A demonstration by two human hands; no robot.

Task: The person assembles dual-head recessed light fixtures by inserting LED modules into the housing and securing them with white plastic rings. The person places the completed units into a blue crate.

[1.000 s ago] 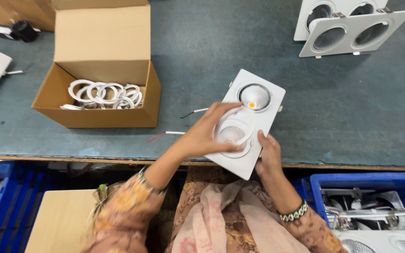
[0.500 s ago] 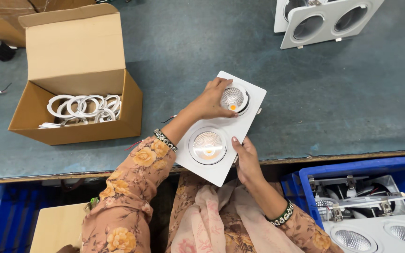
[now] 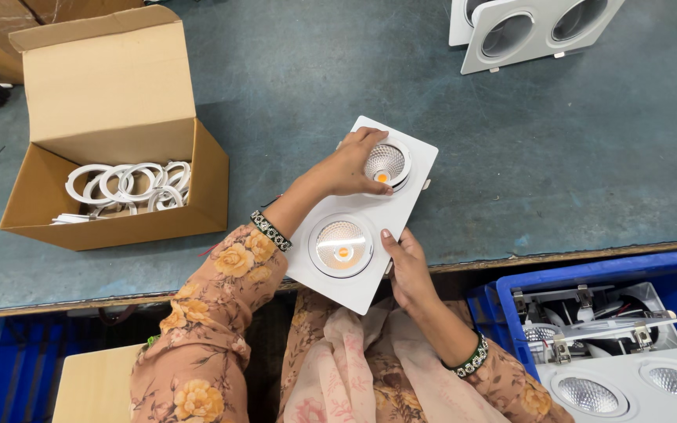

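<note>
A white rectangular twin downlight fixture (image 3: 401, 200) lies tilted at the near edge of the grey-green workbench (image 3: 558, 164), partly overhanging it. Both round lamps face up. My left hand (image 3: 348, 166) rests on the far lamp (image 3: 386, 163), fingers curled on its rim. My right hand (image 3: 407, 266) grips the fixture's near right edge beside the near lamp (image 3: 342, 244).
An open cardboard box (image 3: 111, 133) with several white rings (image 3: 131, 184) stands at the left. Another white twin fixture (image 3: 530, 31) lies at the far right. A blue crate (image 3: 613, 337) with more fixtures sits at the lower right, below the bench edge.
My left hand has moved from the near lamp up to the far lamp. The fixture has stayed in my right hand's grip.
</note>
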